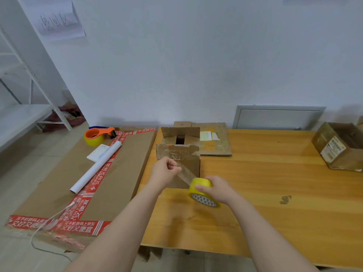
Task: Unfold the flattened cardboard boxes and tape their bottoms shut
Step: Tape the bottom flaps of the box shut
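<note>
A small unfolded cardboard box [177, 152] stands on the wooden table [275, 189], its flaps loose on top with a dark gap between them. My right hand [215, 190] grips a yellow tape roll [203, 193] just in front of the box. My left hand [166, 169] pinches the free end of a clear tape strip [186, 173] stretched from the roll, held against the box's near side. A flattened cardboard box [215, 141] lies behind the standing one.
A large flat carton with red printed tape [82, 179] lies left of the table, carrying an orange tape dispenser [98, 135], a white paper roll [96, 167] and a notepad [98, 152]. Another cardboard box [339, 147] sits at the table's right. White shelving [25, 114] stands far left.
</note>
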